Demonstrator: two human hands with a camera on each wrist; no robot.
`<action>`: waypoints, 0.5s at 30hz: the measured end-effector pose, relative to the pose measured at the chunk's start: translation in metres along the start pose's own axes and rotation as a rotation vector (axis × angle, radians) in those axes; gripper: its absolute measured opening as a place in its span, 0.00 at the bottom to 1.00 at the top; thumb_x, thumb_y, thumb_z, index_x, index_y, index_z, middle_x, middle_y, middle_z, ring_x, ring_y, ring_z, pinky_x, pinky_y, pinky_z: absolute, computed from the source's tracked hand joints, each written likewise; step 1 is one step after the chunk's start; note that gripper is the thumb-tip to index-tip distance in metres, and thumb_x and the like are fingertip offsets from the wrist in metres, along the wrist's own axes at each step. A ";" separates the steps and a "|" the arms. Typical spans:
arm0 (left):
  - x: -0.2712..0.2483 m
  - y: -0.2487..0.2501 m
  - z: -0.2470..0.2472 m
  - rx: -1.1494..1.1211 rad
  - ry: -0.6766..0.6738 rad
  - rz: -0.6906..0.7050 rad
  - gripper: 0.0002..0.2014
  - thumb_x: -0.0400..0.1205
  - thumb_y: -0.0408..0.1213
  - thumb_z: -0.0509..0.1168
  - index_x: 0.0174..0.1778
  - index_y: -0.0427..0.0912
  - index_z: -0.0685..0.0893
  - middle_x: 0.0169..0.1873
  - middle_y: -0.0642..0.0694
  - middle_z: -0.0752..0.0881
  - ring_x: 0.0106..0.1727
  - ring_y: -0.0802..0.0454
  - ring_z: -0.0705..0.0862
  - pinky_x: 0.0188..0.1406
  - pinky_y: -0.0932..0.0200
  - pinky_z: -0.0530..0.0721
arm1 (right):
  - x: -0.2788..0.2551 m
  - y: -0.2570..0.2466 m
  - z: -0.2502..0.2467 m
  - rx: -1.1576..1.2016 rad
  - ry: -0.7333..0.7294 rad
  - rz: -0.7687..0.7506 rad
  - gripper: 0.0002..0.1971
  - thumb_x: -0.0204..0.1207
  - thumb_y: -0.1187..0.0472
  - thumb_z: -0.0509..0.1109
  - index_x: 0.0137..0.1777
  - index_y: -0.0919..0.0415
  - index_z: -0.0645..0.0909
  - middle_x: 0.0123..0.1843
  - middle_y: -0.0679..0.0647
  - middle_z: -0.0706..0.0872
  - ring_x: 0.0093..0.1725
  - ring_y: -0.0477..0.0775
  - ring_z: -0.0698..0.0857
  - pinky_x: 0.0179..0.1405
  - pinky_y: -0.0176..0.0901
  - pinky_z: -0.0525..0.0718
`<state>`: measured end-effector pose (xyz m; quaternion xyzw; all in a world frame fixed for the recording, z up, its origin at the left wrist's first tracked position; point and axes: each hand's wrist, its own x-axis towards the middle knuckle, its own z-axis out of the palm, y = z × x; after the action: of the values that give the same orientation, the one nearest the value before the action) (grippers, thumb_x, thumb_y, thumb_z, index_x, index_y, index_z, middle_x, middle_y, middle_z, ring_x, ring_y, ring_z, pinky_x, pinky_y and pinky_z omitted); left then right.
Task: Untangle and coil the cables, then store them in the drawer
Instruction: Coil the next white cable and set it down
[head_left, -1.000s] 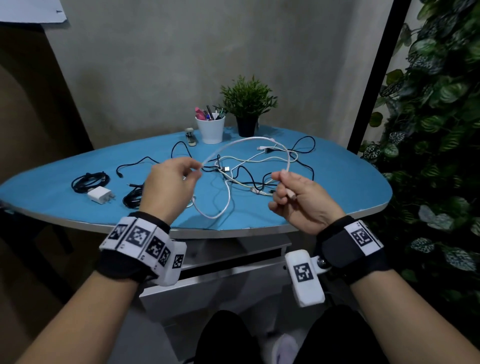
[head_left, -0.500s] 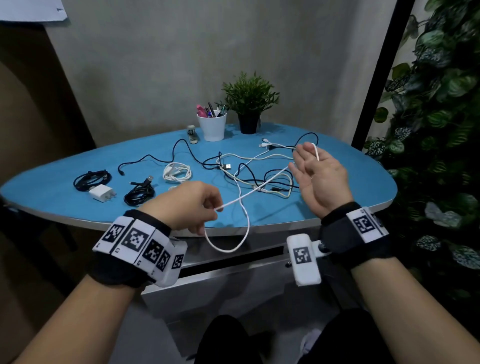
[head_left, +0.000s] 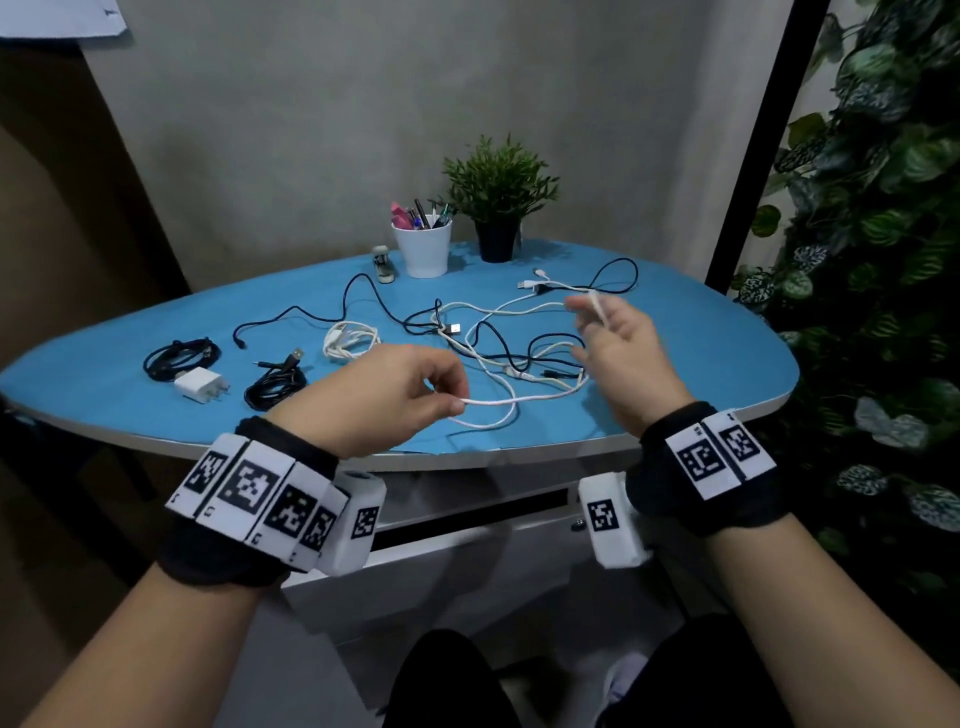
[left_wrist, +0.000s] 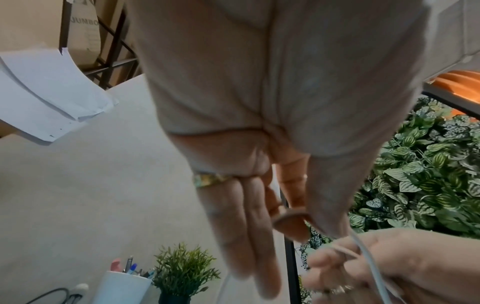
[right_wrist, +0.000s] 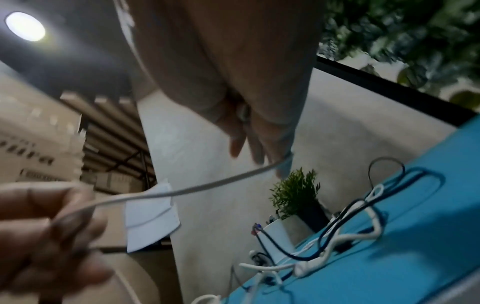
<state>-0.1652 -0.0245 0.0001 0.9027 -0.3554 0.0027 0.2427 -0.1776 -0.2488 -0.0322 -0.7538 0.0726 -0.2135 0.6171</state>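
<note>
Cables (head_left: 498, 343) sprawl across blue table (head_left: 675, 364) against grey wall (head_left: 311, 130).

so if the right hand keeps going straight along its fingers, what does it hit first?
Probably nothing close: the right hand points up and away over the tangled cables, towards the potted plant and wall. Depth is unclear.

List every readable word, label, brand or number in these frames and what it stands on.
"JUMBO": on a pale bag or sack at the top left of the left wrist view.
Wristbands: square coded markers; tiny characters at their edges too small to read.
White papers: no legible print.
</note>
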 end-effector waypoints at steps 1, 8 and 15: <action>0.001 -0.002 -0.001 0.019 0.037 0.012 0.06 0.80 0.41 0.67 0.38 0.54 0.80 0.33 0.59 0.81 0.32 0.67 0.77 0.33 0.74 0.72 | -0.002 0.002 -0.001 -0.135 -0.105 -0.003 0.16 0.84 0.67 0.53 0.58 0.49 0.79 0.52 0.48 0.82 0.58 0.69 0.82 0.62 0.67 0.80; 0.010 -0.021 0.001 0.065 0.406 0.087 0.02 0.80 0.42 0.66 0.45 0.51 0.79 0.42 0.60 0.73 0.43 0.64 0.73 0.47 0.66 0.66 | -0.021 0.008 0.002 -0.171 -0.465 0.033 0.12 0.86 0.63 0.52 0.55 0.63 0.78 0.29 0.53 0.73 0.26 0.49 0.74 0.33 0.38 0.76; 0.033 -0.015 0.013 -0.019 0.428 -0.060 0.05 0.81 0.43 0.66 0.42 0.47 0.83 0.36 0.47 0.85 0.34 0.51 0.86 0.40 0.51 0.85 | -0.039 -0.012 0.000 0.090 -0.631 0.002 0.20 0.84 0.54 0.56 0.33 0.61 0.78 0.19 0.48 0.63 0.19 0.47 0.61 0.24 0.38 0.70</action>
<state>-0.1332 -0.0417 -0.0120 0.8894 -0.2687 0.1836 0.3210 -0.2139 -0.2317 -0.0300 -0.7547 -0.1311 0.0284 0.6422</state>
